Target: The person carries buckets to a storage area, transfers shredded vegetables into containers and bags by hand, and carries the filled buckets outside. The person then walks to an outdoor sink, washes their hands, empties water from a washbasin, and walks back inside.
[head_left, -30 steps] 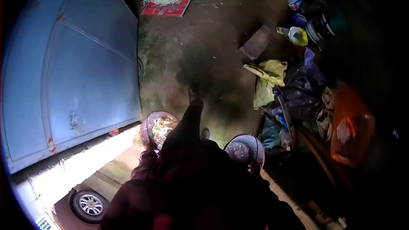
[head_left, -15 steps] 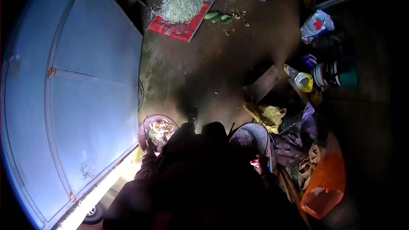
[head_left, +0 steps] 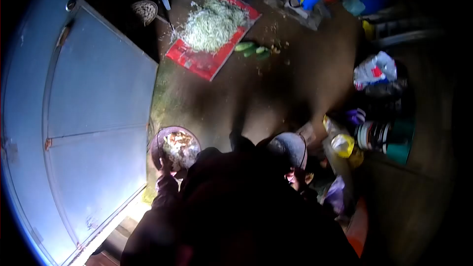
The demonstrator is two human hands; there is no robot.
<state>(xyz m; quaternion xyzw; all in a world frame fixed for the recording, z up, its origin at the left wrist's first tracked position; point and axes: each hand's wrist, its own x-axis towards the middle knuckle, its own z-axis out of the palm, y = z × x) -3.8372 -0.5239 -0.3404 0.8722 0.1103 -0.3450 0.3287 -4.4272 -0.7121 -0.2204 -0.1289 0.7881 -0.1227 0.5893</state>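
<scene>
On my left hangs a round bucket (head_left: 154, 150) full of pale and brown food scraps, seen from above. My left hand (head_left: 165, 166) is closed at its near side, where the thin wire handle comes down. To my right is a second bucket (head_left: 291, 147), grey inside and mostly dark. My right hand (head_left: 297, 176) grips it at the near edge, with the fingers partly in shadow. My dark clothing hides the space between the two buckets.
A large blue metal door (head_left: 98, 113) stands along the left. Ahead, shredded vegetable (head_left: 212, 24) lies on a red sheet (head_left: 197, 66), beside several green cucumber-like vegetables (head_left: 251, 49). Stacked buckets (head_left: 377, 136), a white bag (head_left: 377, 71) and a purple cloth (head_left: 336, 194) line the right.
My view has moved forward, so the sheet and door sit lower in the picture. Both buckets came along with my hands. The orange container on the right has mostly slipped behind me.
</scene>
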